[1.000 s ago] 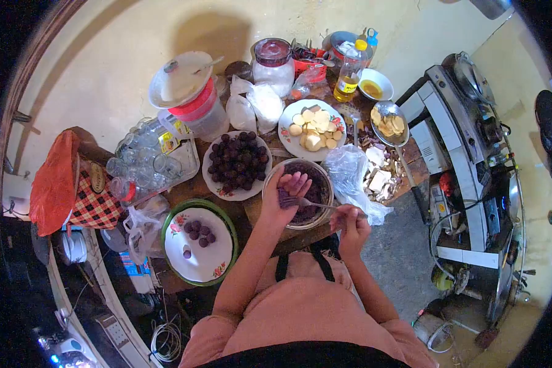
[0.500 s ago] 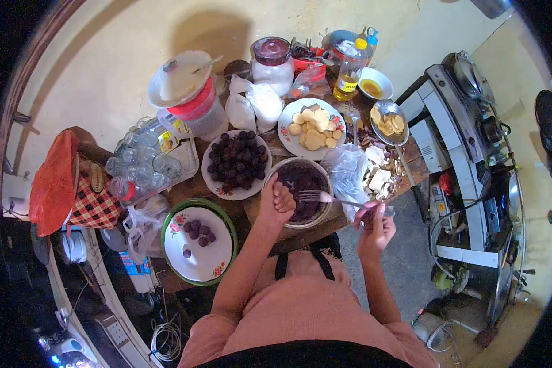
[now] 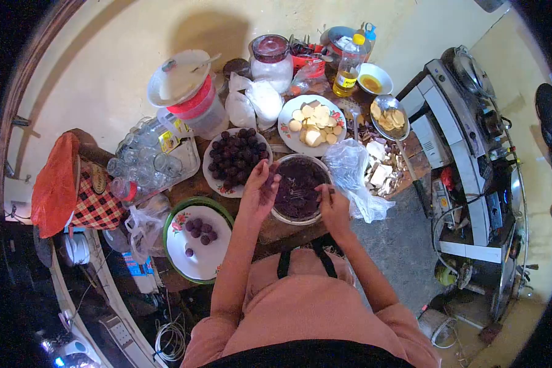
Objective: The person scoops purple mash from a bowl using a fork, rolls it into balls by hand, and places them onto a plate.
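A round metal pot (image 3: 275, 208) holds a dark purple mash (image 3: 300, 175). My right hand (image 3: 334, 211) is closed around the handle of a fork (image 3: 296, 192), whose tines rest in the mash. At the pot's left side is my left hand (image 3: 259, 191), its fingers loosely bent and apart, with nothing visible in them. Behind that hand stands a plate heaped with dark purple balls (image 3: 238, 158). Several more purple balls (image 3: 201, 230) lie on a white, green-rimmed plate (image 3: 187, 260) to the left.
Yellowish slices sit on a flowered plate (image 3: 286, 136) behind the pot. A plastic bag (image 3: 356, 175) and chopped white pieces (image 3: 381, 173) lie to the right. An oil bottle (image 3: 348, 70), glass jars (image 3: 144, 165) and a strainer (image 3: 391, 118) surround the work area. A stove (image 3: 457, 110) stands at right.
My right hand has moved left and down to the pot, bringing the fork tines into the mash. My left hand has shifted slightly left and its curled fingers have loosened.
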Demonstrator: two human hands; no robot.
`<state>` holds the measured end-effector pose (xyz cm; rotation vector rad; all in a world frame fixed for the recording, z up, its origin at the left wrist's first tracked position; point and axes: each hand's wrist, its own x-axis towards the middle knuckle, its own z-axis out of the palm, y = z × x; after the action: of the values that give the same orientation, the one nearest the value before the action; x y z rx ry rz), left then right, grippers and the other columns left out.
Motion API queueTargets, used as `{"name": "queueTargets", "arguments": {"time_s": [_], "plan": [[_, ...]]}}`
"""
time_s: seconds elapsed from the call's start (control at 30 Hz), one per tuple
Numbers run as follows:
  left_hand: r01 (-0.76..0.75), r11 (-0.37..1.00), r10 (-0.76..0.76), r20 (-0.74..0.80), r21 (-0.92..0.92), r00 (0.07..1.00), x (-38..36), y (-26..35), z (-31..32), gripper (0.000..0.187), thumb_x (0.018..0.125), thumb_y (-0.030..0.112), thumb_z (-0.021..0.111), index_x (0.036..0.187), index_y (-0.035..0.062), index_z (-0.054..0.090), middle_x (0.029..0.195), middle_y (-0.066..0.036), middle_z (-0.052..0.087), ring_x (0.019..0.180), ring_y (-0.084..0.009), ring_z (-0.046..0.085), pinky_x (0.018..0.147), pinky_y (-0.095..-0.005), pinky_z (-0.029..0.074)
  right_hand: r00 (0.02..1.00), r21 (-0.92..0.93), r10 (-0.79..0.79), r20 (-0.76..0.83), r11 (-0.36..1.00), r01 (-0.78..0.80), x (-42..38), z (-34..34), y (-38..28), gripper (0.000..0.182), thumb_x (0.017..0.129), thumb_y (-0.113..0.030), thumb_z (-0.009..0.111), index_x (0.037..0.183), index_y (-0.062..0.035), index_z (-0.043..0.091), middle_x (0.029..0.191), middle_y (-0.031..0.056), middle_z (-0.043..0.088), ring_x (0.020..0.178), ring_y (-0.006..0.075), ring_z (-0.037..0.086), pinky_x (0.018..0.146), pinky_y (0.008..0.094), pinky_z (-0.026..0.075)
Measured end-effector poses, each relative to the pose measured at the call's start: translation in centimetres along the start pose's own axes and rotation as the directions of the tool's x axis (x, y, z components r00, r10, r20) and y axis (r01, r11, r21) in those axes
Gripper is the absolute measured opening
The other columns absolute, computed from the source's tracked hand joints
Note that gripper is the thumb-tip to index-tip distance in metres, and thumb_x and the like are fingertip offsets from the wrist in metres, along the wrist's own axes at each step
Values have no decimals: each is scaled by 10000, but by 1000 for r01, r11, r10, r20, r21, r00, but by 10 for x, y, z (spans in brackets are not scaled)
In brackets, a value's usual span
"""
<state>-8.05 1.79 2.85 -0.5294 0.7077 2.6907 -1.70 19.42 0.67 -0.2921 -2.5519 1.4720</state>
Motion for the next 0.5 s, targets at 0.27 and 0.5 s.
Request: {"name": "queueTargets", "arguments": {"time_s": [0.27,0.5], "plan": [[267,923,-212,214,-279,954,2,7,-14,347,903,316,450,666,82,542,551,-27,515,298,-96,345,262,-210,278,990,-135,-143,6,981,142,6,23,-8,271,904,-201,417,796,-5,571,745,193,586,696,379,560,633,425,441],[219,943,-131,325,-250,937,9,5,-28,583,905,370,405,378,122,439,290,14,338,227,-103,339,255,-204,284,994,65,104,18,992,-105,8,28,15,314,928,-235,413,770,-15,572,537,60,531,452,113,494,444,256,385]]}}
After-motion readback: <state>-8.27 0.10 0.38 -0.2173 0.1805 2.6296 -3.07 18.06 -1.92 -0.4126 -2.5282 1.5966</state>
